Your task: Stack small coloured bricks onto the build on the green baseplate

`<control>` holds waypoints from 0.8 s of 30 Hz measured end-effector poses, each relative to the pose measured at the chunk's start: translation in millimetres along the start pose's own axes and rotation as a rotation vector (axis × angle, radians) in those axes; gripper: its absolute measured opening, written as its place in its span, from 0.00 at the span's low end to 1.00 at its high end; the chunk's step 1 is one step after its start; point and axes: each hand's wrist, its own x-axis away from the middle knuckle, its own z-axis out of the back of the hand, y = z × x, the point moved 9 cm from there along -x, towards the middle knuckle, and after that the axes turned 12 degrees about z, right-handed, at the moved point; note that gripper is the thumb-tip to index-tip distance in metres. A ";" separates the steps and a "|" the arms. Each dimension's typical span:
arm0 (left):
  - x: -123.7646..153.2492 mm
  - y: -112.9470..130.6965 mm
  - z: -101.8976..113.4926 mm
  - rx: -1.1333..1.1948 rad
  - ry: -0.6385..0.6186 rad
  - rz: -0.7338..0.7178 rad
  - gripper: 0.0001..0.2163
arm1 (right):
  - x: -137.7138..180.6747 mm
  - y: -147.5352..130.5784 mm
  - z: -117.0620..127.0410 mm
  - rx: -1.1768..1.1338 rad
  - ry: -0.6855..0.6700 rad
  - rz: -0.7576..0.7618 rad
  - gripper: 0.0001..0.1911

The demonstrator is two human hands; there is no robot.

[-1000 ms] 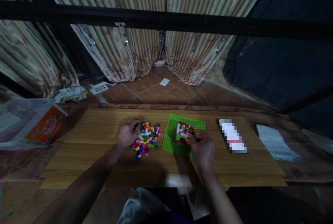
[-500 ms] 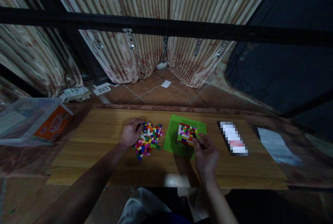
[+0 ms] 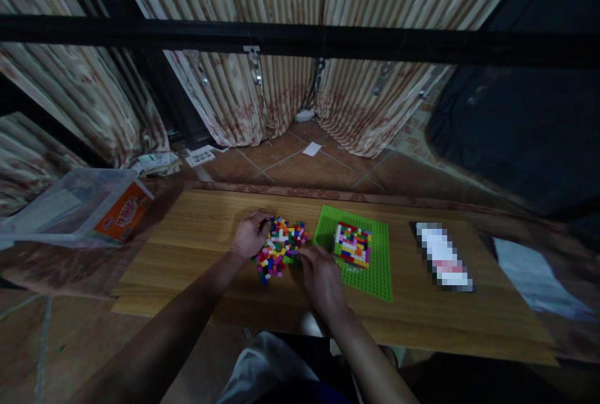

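Note:
A loose pile of small multicoloured toy bricks (image 3: 280,246) lies on the wooden table. At the pile's left edge is my left hand (image 3: 250,235), its fingers curled in against the bricks; whatever they hold is hidden. My right hand (image 3: 323,277) reaches to the pile's right side, thumb and fingertips drawn together. Any brick between those fingertips is too small to make out. Just right of that hand, a green baseplate (image 3: 379,272) carries a block of bricks (image 3: 352,245) in many colours, joined in rows.
A phone (image 3: 443,256) with a blurred screen lies on the table (image 3: 187,254) at the right. Beyond it is a pale sheet (image 3: 539,279). At the left stands a clear plastic box (image 3: 70,229) with an orange label. Curtains (image 3: 281,91) and a dark horizontal bar (image 3: 300,38) are ahead.
My right hand has left the brick block on the baseplate and moved left to the pile. My left hand stays at the pile's edge. The whole view has shifted somewhat.

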 end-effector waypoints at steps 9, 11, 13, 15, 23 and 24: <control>0.7 0.9 0.6 0.003 0.003 -0.002 0.11 | -9.5 0.2 -22.7 0.121 -0.194 0.097 0.14; 0.7 1.0 0.6 0.004 0.003 -0.001 0.10 | -7.5 0.5 -19.4 0.101 -0.183 0.096 0.14; 0.7 1.1 1.0 0.004 0.005 -0.001 0.10 | -6.4 0.0 -14.4 0.083 -0.165 0.095 0.13; 0.7 1.4 1.4 0.007 0.008 0.000 0.10 | -6.1 -0.5 -9.6 0.082 -0.149 0.087 0.12; 0.8 0.6 0.5 -0.009 0.000 0.001 0.11 | -9.2 4.2 -8.2 0.147 -0.158 0.011 0.12; 0.8 0.3 0.4 -0.013 0.002 -0.001 0.11 | -9.9 5.8 -9.9 0.149 -0.176 -0.003 0.12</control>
